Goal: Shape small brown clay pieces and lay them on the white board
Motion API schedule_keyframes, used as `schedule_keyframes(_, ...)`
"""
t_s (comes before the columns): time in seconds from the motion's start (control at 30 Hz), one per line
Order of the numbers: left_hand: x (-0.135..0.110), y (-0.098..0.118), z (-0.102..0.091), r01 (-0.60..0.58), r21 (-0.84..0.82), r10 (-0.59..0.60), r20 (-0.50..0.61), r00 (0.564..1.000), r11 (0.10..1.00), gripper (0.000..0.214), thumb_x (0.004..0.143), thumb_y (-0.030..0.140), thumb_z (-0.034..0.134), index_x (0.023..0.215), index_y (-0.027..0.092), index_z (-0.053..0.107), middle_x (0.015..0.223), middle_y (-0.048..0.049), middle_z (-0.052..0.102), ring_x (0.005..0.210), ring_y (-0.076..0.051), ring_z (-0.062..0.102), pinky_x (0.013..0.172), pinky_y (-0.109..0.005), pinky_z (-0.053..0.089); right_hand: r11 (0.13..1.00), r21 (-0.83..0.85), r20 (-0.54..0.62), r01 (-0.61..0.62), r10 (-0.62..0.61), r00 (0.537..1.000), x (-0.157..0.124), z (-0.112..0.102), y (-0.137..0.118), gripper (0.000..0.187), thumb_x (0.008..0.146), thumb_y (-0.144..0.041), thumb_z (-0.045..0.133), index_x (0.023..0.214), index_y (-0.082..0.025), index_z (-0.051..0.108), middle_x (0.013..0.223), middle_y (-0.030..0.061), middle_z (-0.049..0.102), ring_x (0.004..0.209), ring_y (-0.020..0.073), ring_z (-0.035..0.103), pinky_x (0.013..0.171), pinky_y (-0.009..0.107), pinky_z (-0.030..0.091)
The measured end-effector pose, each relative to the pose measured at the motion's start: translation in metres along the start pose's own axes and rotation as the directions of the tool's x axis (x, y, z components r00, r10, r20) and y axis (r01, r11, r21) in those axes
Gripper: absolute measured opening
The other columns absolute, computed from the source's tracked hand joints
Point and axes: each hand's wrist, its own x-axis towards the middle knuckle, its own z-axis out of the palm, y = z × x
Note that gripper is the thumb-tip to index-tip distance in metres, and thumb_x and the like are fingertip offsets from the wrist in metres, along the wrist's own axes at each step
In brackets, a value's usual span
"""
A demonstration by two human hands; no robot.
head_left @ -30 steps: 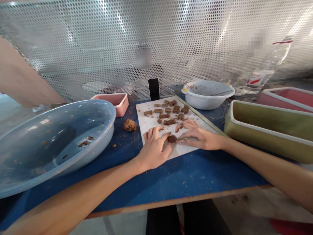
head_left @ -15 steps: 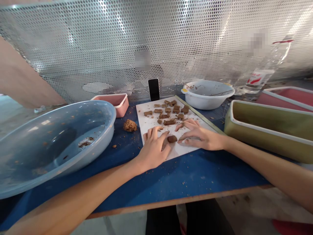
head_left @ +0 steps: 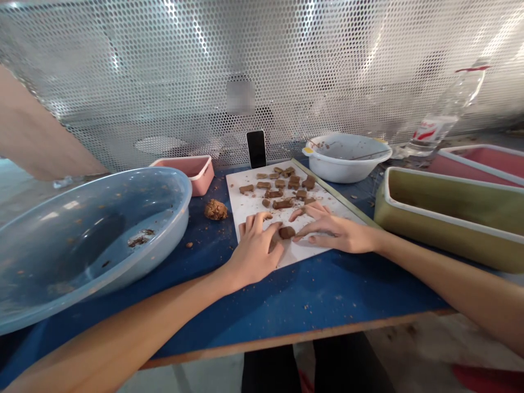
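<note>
Both my hands rest on a white board [head_left: 251,206] on the blue table. Between them lies a small brown dough piece [head_left: 287,232]. My left hand [head_left: 256,245] has its fingers curled on the board, and its thumb presses the piece from the left. My right hand [head_left: 327,228] meets the piece from the right with thumb and forefinger, its other fingers lying spread on the board. Several cut brown dough pieces [head_left: 282,188] sit farther back on the board.
A big blue bowl [head_left: 180,188] stands left, with a dough lump [head_left: 215,209] and a pink box [head_left: 190,166] beside it. Behind the board are a phone [head_left: 256,148] and a white bowl [head_left: 346,161]. A green tray [head_left: 446,215], red tray [head_left: 483,158] and bottle [head_left: 442,117] are right.
The hands stay at the small piece with only slight finger movement. The view has shifted a little.
</note>
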Motion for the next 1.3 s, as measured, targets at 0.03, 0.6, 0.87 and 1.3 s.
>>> schedule_keyframes(0.03, 0.0, 0.0, 0.0, 0.001, 0.001, -0.001, 0.001, 1.0, 1.0, 0.03, 0.108, 0.031, 0.059, 0.134, 0.025, 0.073, 0.153, -0.0158, 0.05, 0.143, -0.041, 0.046, 0.117, -0.067, 0.047, 1.0, 0.004, 0.003, -0.005, 0.005, 1.0, 0.0, 0.001, -0.001, 0.045, 0.112, -0.062, 0.054, 0.135, -0.035, 0.082, 0.156, 0.0096, 0.054, 0.15, 0.0342, 0.045, 0.13, 0.06, 0.035)
schedule_keyframes(0.6, -0.005, 0.002, -0.001, 0.0, 0.099, 0.017, -0.174, 0.985, 0.995, 0.019, 0.101, 0.012, 0.057, 0.094, 0.021, 0.072, 0.13, -0.0108, 0.066, 0.123, -0.034, 0.055, 0.099, -0.056, 0.047, 0.877, -0.466, -0.152, 0.119, -0.212, 0.965, 0.001, -0.002, 0.017, 0.034, 0.113, -0.044, 0.058, 0.108, -0.029, 0.089, 0.149, 0.0139, 0.064, 0.135, 0.0391, 0.05, 0.11, 0.063, 0.039)
schedule_keyframes(0.87, -0.003, 0.0, 0.0, -0.023, 0.102, 0.036, -0.123, 0.992, 0.995, 0.019, 0.101, 0.012, 0.056, 0.105, 0.021, 0.073, 0.131, -0.0119, 0.064, 0.12, -0.035, 0.053, 0.1, -0.056, 0.049, 0.762, -0.624, -0.08, 0.171, -0.28, 0.957, 0.001, 0.001, 0.01, 0.027, 0.11, -0.035, 0.063, 0.122, -0.032, 0.086, 0.151, 0.0119, 0.067, 0.136, 0.0408, 0.053, 0.108, 0.065, 0.04)
schedule_keyframes(1.3, -0.005, 0.0, 0.0, -0.041, 0.114, 0.054, -0.119, 0.991, 0.993, 0.021, 0.1, 0.011, 0.055, 0.107, 0.02, 0.072, 0.133, -0.0135, 0.06, 0.121, -0.035, 0.052, 0.102, -0.055, 0.049, 0.729, -0.663, -0.071, 0.173, -0.291, 0.954, 0.0, 0.005, 0.009, 0.027, 0.11, -0.039, 0.062, 0.123, -0.03, 0.083, 0.152, 0.0138, 0.064, 0.135, 0.0389, 0.053, 0.106, 0.061, 0.043)
